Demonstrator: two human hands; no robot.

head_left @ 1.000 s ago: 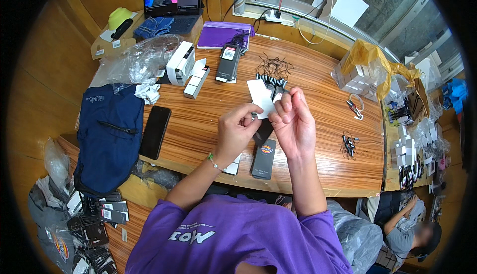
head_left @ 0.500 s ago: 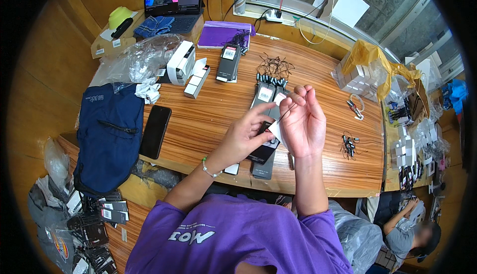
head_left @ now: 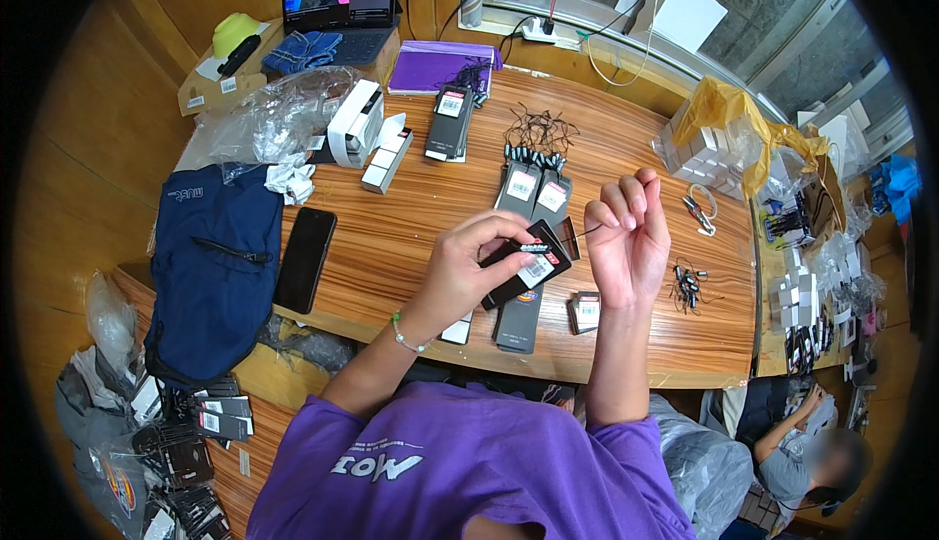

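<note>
Just above the near edge of the table, our left hand grips a black packet with a white label, raised off the wood. Just beside it, our right hand pinches a thin black cord running from the packet. Beyond lie more black packets.

The wooden table carries a black phone, white boxes, black packets and plastic wrap.
</note>
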